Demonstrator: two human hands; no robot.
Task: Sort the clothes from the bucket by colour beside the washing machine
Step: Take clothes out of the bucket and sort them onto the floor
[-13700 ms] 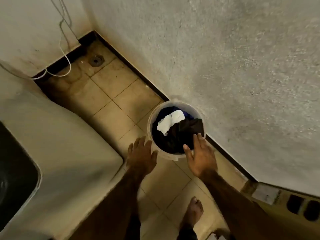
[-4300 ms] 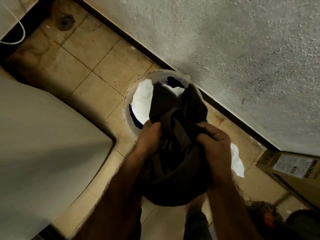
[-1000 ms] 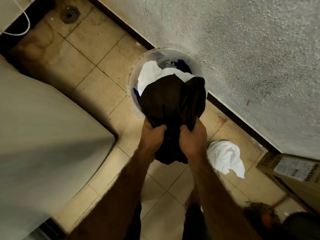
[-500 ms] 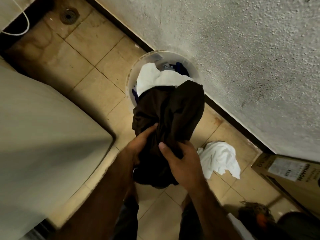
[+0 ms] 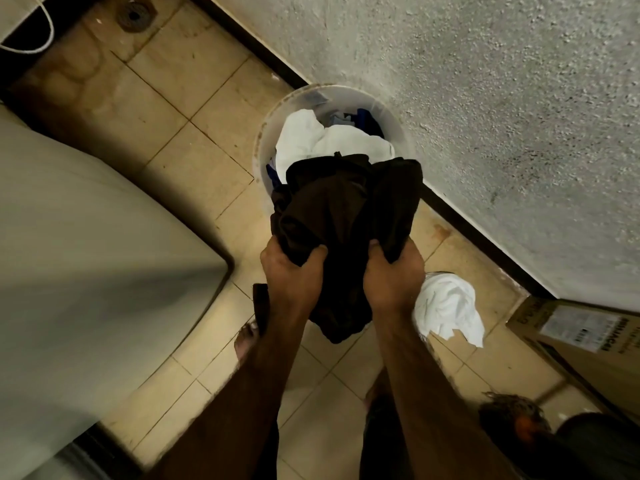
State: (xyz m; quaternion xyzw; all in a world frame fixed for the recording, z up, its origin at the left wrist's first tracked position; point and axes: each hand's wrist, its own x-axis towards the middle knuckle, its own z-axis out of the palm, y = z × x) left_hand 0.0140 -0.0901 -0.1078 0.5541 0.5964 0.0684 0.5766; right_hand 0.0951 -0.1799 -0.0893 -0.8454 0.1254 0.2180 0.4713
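Note:
A dark brown garment [image 5: 341, 216] hangs bunched in the air just in front of the white bucket [image 5: 268, 133]. My left hand [image 5: 292, 275] grips its left side and my right hand [image 5: 393, 278] grips its right side, both with fingers curled into the cloth. Inside the bucket lie white cloth [image 5: 325, 142] and some blue cloth [image 5: 367, 119] at the back. A white garment [image 5: 448, 311] lies crumpled on the floor tiles to the right of my hands.
The washing machine [image 5: 86, 271] fills the left side. A rough plaster wall [image 5: 485, 116] runs close behind the bucket. A cardboard box [image 5: 581, 337] stands at the right. My bare foot [image 5: 247, 341] is on the tiles. A floor drain [image 5: 133, 15] sits far back.
Both hands have taken a fresh hold of the brown garment, one on each side, and it now hangs spread wider between them in front of the bucket.

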